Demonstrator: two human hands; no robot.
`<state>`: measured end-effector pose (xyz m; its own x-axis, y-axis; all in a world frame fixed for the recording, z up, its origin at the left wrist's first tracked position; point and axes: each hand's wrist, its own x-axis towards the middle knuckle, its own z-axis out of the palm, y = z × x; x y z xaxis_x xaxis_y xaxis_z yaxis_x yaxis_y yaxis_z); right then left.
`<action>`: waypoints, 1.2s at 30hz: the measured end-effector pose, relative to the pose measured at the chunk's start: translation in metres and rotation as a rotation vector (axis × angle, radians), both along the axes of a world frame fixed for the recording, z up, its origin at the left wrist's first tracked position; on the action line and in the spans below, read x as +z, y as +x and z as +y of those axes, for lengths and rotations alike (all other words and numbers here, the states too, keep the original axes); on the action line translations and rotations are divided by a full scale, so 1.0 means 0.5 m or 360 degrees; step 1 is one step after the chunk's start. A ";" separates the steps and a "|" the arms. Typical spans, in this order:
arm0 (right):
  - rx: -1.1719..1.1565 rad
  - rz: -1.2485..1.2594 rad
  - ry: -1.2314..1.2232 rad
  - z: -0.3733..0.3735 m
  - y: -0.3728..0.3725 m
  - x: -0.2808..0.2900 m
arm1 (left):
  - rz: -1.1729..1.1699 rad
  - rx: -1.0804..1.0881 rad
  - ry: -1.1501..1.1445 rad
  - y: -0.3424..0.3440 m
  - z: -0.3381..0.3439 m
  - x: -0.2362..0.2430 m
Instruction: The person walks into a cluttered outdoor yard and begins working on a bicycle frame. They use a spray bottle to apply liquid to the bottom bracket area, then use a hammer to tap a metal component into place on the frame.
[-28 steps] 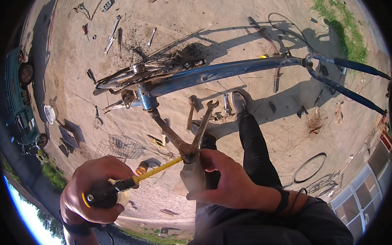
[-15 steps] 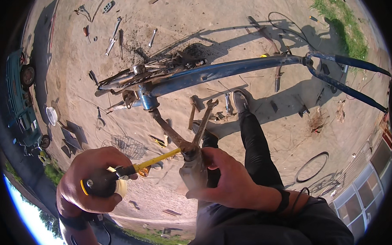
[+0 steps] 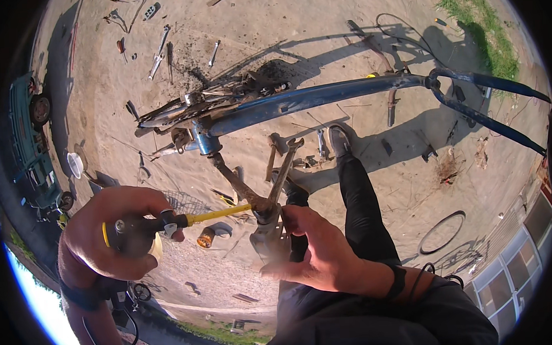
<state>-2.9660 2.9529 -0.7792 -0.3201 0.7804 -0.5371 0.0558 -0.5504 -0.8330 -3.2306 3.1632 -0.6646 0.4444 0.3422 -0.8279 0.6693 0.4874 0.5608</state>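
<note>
My left hand [image 3: 106, 233], at lower left, grips a black tool [image 3: 136, 235] with a pale body and a long yellow spout [image 3: 220, 214]. The spout's tip meets a rusty metal joint [image 3: 262, 204], where a rusty tube and a slim forked-end piece come together. My right hand [image 3: 324, 256] is wrapped round a grey metal piece [image 3: 266, 240] just below that joint. Above, a blue bicycle frame [image 3: 319, 95] with a fork lies across the view, chain and rusty parts [image 3: 224, 95] crowded at its left end. The rusty tube runs from its blue shell [image 3: 205, 140].
Spanners [image 3: 159, 55], a screwdriver [image 3: 121, 50], a hammer [image 3: 271, 157], a tin [image 3: 206, 237], a wire basket [image 3: 186, 203] and a tyre [image 3: 442, 230] lie on the concrete ground. A green vehicle [image 3: 28, 138] stands at left, a glazed wall [image 3: 510, 268] at lower right, my legs [image 3: 362, 206] below the frame.
My left hand and the tool have moved up and to the left, the yellow spout now lying flatter against the joint. My right hand has barely moved.
</note>
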 end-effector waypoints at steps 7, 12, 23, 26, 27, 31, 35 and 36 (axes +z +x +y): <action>-0.0039 -0.0215 0.0239 -0.003 0.013 -0.012 | -0.0097 0.0038 -0.0219 0.024 0.028 -0.021; -0.0103 -0.0214 0.0258 -0.012 0.016 -0.023 | -0.0216 0.0014 -0.0286 0.035 0.037 -0.037; -0.0095 -0.0255 0.0264 -0.008 0.034 -0.031 | -0.0416 0.0283 -0.0218 0.042 0.008 -0.066; -0.0080 -0.0282 0.0247 -0.003 0.039 -0.030 | -0.0392 0.0323 -0.0189 0.054 0.004 -0.067; -0.0079 -0.0287 0.0240 -0.002 0.041 -0.030 | -0.0369 0.0333 -0.0189 0.058 0.005 -0.067; -0.0073 -0.0277 0.0236 -0.006 0.043 -0.037 | -0.0235 0.0196 -0.0364 0.053 0.027 -0.081; -0.0122 -0.0281 0.0262 -0.012 0.039 -0.044 | -0.0243 0.0192 -0.0377 0.059 0.029 -0.079; -0.0132 -0.0285 0.0286 -0.012 0.039 -0.044 | -0.0259 0.0220 -0.0357 0.060 0.026 -0.076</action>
